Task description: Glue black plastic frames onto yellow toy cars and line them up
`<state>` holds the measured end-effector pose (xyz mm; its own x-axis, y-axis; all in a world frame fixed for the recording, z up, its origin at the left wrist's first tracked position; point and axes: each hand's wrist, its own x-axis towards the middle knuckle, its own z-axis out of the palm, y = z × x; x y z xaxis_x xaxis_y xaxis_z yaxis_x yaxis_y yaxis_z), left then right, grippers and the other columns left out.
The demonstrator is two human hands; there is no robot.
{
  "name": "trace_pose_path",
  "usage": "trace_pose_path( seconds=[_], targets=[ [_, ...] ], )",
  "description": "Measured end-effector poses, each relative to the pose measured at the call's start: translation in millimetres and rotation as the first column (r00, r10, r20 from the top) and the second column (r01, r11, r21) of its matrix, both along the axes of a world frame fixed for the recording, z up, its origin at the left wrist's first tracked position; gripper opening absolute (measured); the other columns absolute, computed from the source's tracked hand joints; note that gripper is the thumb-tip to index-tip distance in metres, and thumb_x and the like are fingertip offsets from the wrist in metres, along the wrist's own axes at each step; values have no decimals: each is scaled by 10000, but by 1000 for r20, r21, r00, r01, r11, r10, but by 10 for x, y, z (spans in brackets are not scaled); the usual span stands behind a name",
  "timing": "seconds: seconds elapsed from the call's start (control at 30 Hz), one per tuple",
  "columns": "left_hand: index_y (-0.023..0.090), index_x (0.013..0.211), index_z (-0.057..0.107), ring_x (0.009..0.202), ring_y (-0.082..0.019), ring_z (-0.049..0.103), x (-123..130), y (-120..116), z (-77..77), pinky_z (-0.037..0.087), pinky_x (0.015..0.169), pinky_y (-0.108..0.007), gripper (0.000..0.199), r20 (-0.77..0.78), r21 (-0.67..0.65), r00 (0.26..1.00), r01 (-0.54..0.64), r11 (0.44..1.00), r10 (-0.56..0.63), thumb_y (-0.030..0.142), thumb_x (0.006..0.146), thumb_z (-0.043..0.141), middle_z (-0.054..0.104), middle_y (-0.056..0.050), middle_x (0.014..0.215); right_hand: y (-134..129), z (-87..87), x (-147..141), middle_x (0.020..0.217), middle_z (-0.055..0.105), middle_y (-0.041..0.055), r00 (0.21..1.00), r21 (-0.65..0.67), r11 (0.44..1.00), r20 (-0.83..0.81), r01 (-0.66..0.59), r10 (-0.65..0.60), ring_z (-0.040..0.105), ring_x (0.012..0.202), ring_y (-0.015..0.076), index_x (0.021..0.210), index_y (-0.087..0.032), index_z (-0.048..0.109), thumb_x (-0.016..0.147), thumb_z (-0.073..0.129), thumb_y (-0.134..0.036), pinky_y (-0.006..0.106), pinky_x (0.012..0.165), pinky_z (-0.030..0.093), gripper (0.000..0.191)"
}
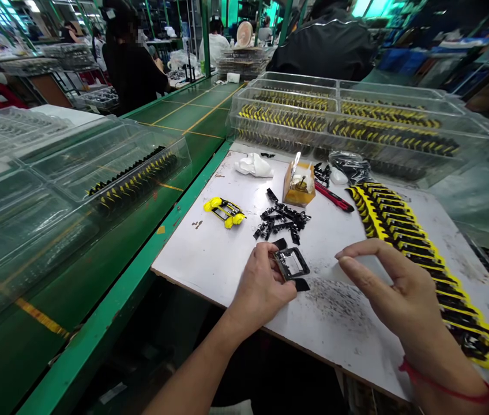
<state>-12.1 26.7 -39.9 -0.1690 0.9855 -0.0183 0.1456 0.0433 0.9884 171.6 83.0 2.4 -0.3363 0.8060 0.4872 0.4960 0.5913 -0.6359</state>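
My left hand (262,288) grips a black rectangular plastic frame (292,263) with dark flaps at its ends, holding it tilted just above the white board. To the right, my right hand (395,282) is raised, thumb and forefinger pinched together. Whatever is between those fingertips is too small to make out. Beyond the held frame lies a loose pile of small black clips (281,218). A yellow and black assembled part (225,212) rests on the board to the left of that pile.
A long row of yellow and black parts (421,259) lines the right side. Behind the pile stand a small amber box (300,185), a red-handled tool (334,197) and crumpled white tissue (254,165). Filled clear trays (348,124) are stacked behind; another tray (67,184) lies on the green conveyor (140,271).
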Motion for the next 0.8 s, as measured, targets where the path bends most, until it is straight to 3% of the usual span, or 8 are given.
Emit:
trace_pose_path(
  seconds=[0.3, 0.47, 0.53, 0.63, 0.73, 0.8],
  targets=[
    [202, 1112, 411, 706, -125, 617, 2, -2, 11, 537, 639, -253, 551, 6, -8, 1000, 5, 1000, -5, 124, 628, 664, 584, -61, 1008, 3, -4, -11, 738, 624, -23, 998, -3, 1000, 54, -22, 22, 583, 637, 156, 836, -256, 587, 872, 566, -381, 257, 537, 419, 132],
    [207, 1109, 415, 712, -121, 616, 1, -2, -15, 528, 635, -236, 546, 6, 8, 1000, -5, 1000, 5, 119, 630, 662, 584, -50, 989, -6, 0, 1, 748, 620, -3, 1000, -35, 999, 3, 8, -8, 579, 677, 182, 809, -254, 600, 853, 583, -418, 288, 586, 430, 170],
    [212, 1116, 415, 685, -114, 613, 1, 2, -30, 526, 632, -238, 554, -2, 11, 1000, -7, 1000, 7, 125, 631, 668, 584, -44, 982, -7, 9, 5, 788, 623, 14, 993, -68, 995, -84, 78, -84, 569, 690, 189, 791, -253, 613, 832, 608, -439, 303, 591, 424, 191],
    [214, 1123, 415, 663, -107, 611, 1, 6, -34, 524, 622, -238, 561, 2, 13, 1000, -5, 1000, 5, 138, 634, 678, 582, -46, 994, 31, 28, 3, 699, 562, 13, 912, -277, 951, -341, 136, -230, 470, 521, 149, 781, -259, 619, 808, 638, -447, 298, 448, 340, 191],
    [208, 1114, 419, 692, -115, 624, 5, 5, -27, 525, 619, -231, 544, 25, 17, 1000, 2, 1000, -2, 132, 638, 671, 577, -59, 1024, 134, 39, 12, 469, 336, -39, 774, -443, 895, -582, -43, -251, 283, 370, 111, 817, -267, 625, 820, 619, -457, 280, 363, 204, 191],
    [208, 1107, 420, 709, -122, 633, 10, 6, -29, 526, 622, -230, 539, 43, 24, 999, -3, 1000, 2, 131, 637, 674, 578, -55, 1020, 216, 38, 33, 449, 302, -51, 715, -447, 883, -664, -143, -220, 310, 373, 114, 837, -251, 630, 825, 612, -467, 274, 364, 229, 217]
  ],
)
